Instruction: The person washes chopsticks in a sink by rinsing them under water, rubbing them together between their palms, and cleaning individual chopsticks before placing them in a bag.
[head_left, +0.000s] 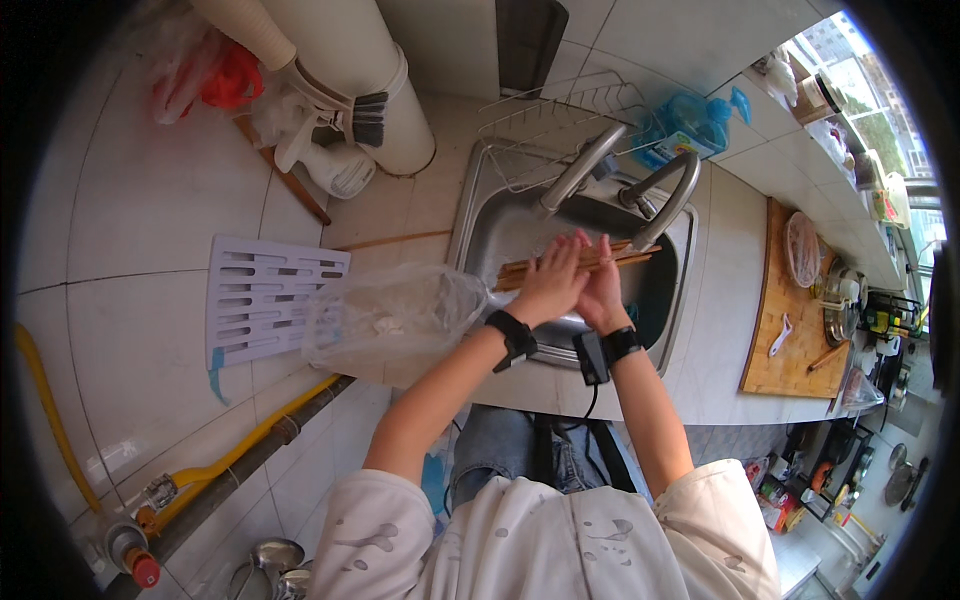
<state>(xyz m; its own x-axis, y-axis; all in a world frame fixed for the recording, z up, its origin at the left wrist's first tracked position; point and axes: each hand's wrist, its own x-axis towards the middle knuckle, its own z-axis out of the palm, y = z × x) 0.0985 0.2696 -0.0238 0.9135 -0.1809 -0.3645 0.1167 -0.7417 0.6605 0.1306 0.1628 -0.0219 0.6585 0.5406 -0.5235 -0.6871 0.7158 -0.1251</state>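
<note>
A bundle of wooden chopsticks (512, 276) lies crosswise between my palms above the stainless steel sink (459, 259). My left hand (551, 274) presses over the bundle from the left and my right hand (602, 289) supports it from the right, the two hands touching. Chopstick ends stick out on both sides. Two metal faucets stand at the sink's far edge: the left faucet (581, 171) points down just beyond my hands, and the curved right faucet (679, 196) ends near the chopsticks' right tips. Whether water runs is hard to tell.
Left of the sink lies a clear plastic bag (397, 315) beside a white slotted rack (274, 300). A wire rack (555, 112) and a blue pump bottle (686, 131) stand behind the sink. On the right, a wooden cutting board (795, 322) holds a peeler (781, 335) and a covered bowl (802, 249).
</note>
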